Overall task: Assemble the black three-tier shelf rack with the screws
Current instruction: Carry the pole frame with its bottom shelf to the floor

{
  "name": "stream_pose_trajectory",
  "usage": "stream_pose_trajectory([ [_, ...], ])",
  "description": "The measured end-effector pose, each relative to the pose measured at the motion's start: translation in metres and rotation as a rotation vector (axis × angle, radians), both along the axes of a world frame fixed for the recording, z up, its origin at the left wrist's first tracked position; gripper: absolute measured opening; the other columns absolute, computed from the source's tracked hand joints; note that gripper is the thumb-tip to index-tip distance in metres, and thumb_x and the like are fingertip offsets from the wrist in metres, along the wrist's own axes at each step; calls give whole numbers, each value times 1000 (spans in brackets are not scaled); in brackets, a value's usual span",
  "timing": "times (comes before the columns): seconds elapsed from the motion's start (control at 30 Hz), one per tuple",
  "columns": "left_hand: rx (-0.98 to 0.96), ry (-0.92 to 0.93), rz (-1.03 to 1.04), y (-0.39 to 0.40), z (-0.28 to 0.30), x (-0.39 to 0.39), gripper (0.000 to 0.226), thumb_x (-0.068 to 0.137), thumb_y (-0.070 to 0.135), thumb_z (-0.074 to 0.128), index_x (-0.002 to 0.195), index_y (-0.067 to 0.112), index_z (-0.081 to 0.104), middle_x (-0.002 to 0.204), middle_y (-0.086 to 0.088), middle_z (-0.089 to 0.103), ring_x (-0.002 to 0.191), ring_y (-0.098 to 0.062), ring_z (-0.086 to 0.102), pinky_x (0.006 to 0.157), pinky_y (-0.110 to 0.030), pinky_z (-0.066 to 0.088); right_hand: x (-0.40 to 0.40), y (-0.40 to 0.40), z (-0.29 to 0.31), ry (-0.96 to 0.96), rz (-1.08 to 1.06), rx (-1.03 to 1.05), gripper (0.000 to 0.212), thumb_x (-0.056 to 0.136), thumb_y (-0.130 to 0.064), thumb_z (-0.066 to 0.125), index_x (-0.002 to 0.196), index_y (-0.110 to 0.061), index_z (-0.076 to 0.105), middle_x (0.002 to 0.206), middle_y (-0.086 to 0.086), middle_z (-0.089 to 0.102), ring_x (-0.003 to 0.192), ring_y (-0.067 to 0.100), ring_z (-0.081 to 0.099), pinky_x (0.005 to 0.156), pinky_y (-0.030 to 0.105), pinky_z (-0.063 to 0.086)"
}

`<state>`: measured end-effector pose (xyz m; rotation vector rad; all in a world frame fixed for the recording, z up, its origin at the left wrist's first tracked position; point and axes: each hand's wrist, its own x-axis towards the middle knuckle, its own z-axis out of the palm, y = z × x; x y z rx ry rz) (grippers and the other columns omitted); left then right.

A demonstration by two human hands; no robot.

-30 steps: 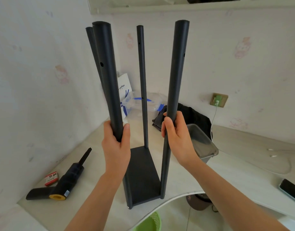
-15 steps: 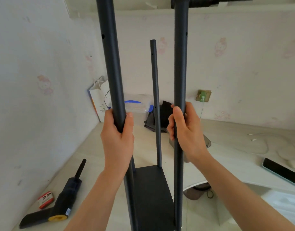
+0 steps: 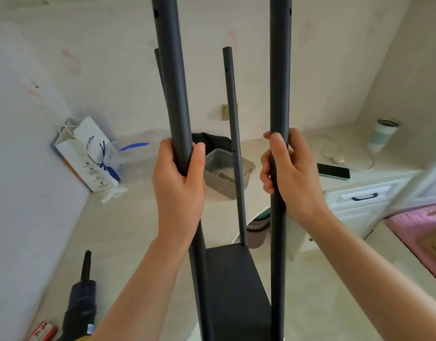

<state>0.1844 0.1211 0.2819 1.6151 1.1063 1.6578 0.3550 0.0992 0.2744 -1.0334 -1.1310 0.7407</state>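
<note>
Shelf rack [image 3: 233, 289] upright, one black shelf panel low between four posts, well below the fingers. Left hand [image 3: 178, 190]: fingers wrapped round near left post [image 3: 173, 94], thumb on its right side. Right hand [image 3: 292, 175]: fingers clamped round near right post [image 3: 279, 70]. Grey tray [image 3: 246, 168] on desk, between and beyond both hands. Phone [image 3: 333, 171] right of right-hand fingers.

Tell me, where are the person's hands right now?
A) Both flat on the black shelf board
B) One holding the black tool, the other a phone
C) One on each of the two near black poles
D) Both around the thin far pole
C: the left hand grips the near left pole, and the right hand grips the near right pole.
</note>
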Motion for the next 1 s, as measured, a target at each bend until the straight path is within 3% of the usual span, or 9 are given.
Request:
stream_pose_trajectory([
  [0.1, 10, 17, -104, -20, 1, 26, 15, 100, 33, 59, 101, 18, 56, 79, -12, 55, 65, -34, 54, 60, -51, 51, 24, -36, 0, 20, -98, -1, 26, 100, -40, 49, 106, -14, 52, 63, -1, 54, 47, 18, 48, 42, 23, 41],
  [0.2, 19, -4, -221, -43, -1, 58, 12, 100, 31, 59, 98, 20, 56, 70, -5, 53, 55, -20, 52, 51, -33, 47, 50, -74, 0, 41, -203, 9, 23, 101, -38, 49, 102, -15, 53, 63, 2, 52, 46, 19, 46, 40, 24, 39],
  [0.3, 8, -39, -337, -68, -3, 95, 11, 99, 28, 59, 93, 20, 53, 67, -15, 44, 46, -15, 43, 41, -23, 41, 80, -114, 0, 61, -306, 8, 27, 102, -35, 49, 104, -7, 48, 63, 3, 50, 46, 19, 44, 39, 24, 37],
  [0.37, 16, -26, -385, -85, -7, 122, 11, 100, 26, 59, 94, 19, 53, 67, -17, 45, 46, -17, 44, 42, -24, 42, 102, -142, -3, 51, -388, -5, 28, 102, -33, 49, 105, -5, 46, 64, 4, 50, 47, 20, 44, 40, 26, 37],
  [0.47, 31, 15, -425, -114, -17, 166, 12, 99, 30, 60, 93, 22, 52, 65, -1, 49, 52, -23, 51, 49, -36, 48, 136, -187, -10, 61, -487, -26, 28, 102, -30, 49, 105, -3, 46, 65, 6, 49, 48, 22, 43, 40, 27, 36],
  [0.63, 18, 37, -506, -171, -41, 240, 15, 96, 33, 65, 90, 25, 53, 66, -11, 50, 54, -35, 52, 53, -49, 51, 192, -266, -28, 66, -594, -79, 23, 102, -27, 49, 104, -4, 48, 71, 9, 54, 50, 23, 46, 42, 28, 40],
  [0.73, 10, 54, -560, -207, -57, 280, 16, 93, 37, 66, 88, 28, 54, 65, -5, 51, 54, -36, 53, 55, -56, 52, 223, -312, -40, 57, -659, -113, 13, 102, -24, 48, 100, -12, 48, 70, 7, 53, 49, 21, 46, 42, 29, 41],
  [0.87, -28, 60, -667, -250, -78, 328, 15, 90, 43, 64, 85, 37, 52, 63, 7, 51, 50, -27, 52, 51, -49, 51, 256, -369, -56, 38, -764, -157, 6, 103, -22, 47, 98, -18, 49, 68, 8, 52, 50, 25, 46, 43, 31, 43],
  [1.0, -73, 64, -792, -288, -96, 366, 17, 92, 42, 63, 81, 40, 50, 59, 11, 48, 46, -18, 48, 46, -36, 44, 281, -417, -73, 43, -853, -183, 8, 104, -20, 47, 99, -13, 48, 68, 16, 51, 51, 28, 46, 44, 34, 43],
])
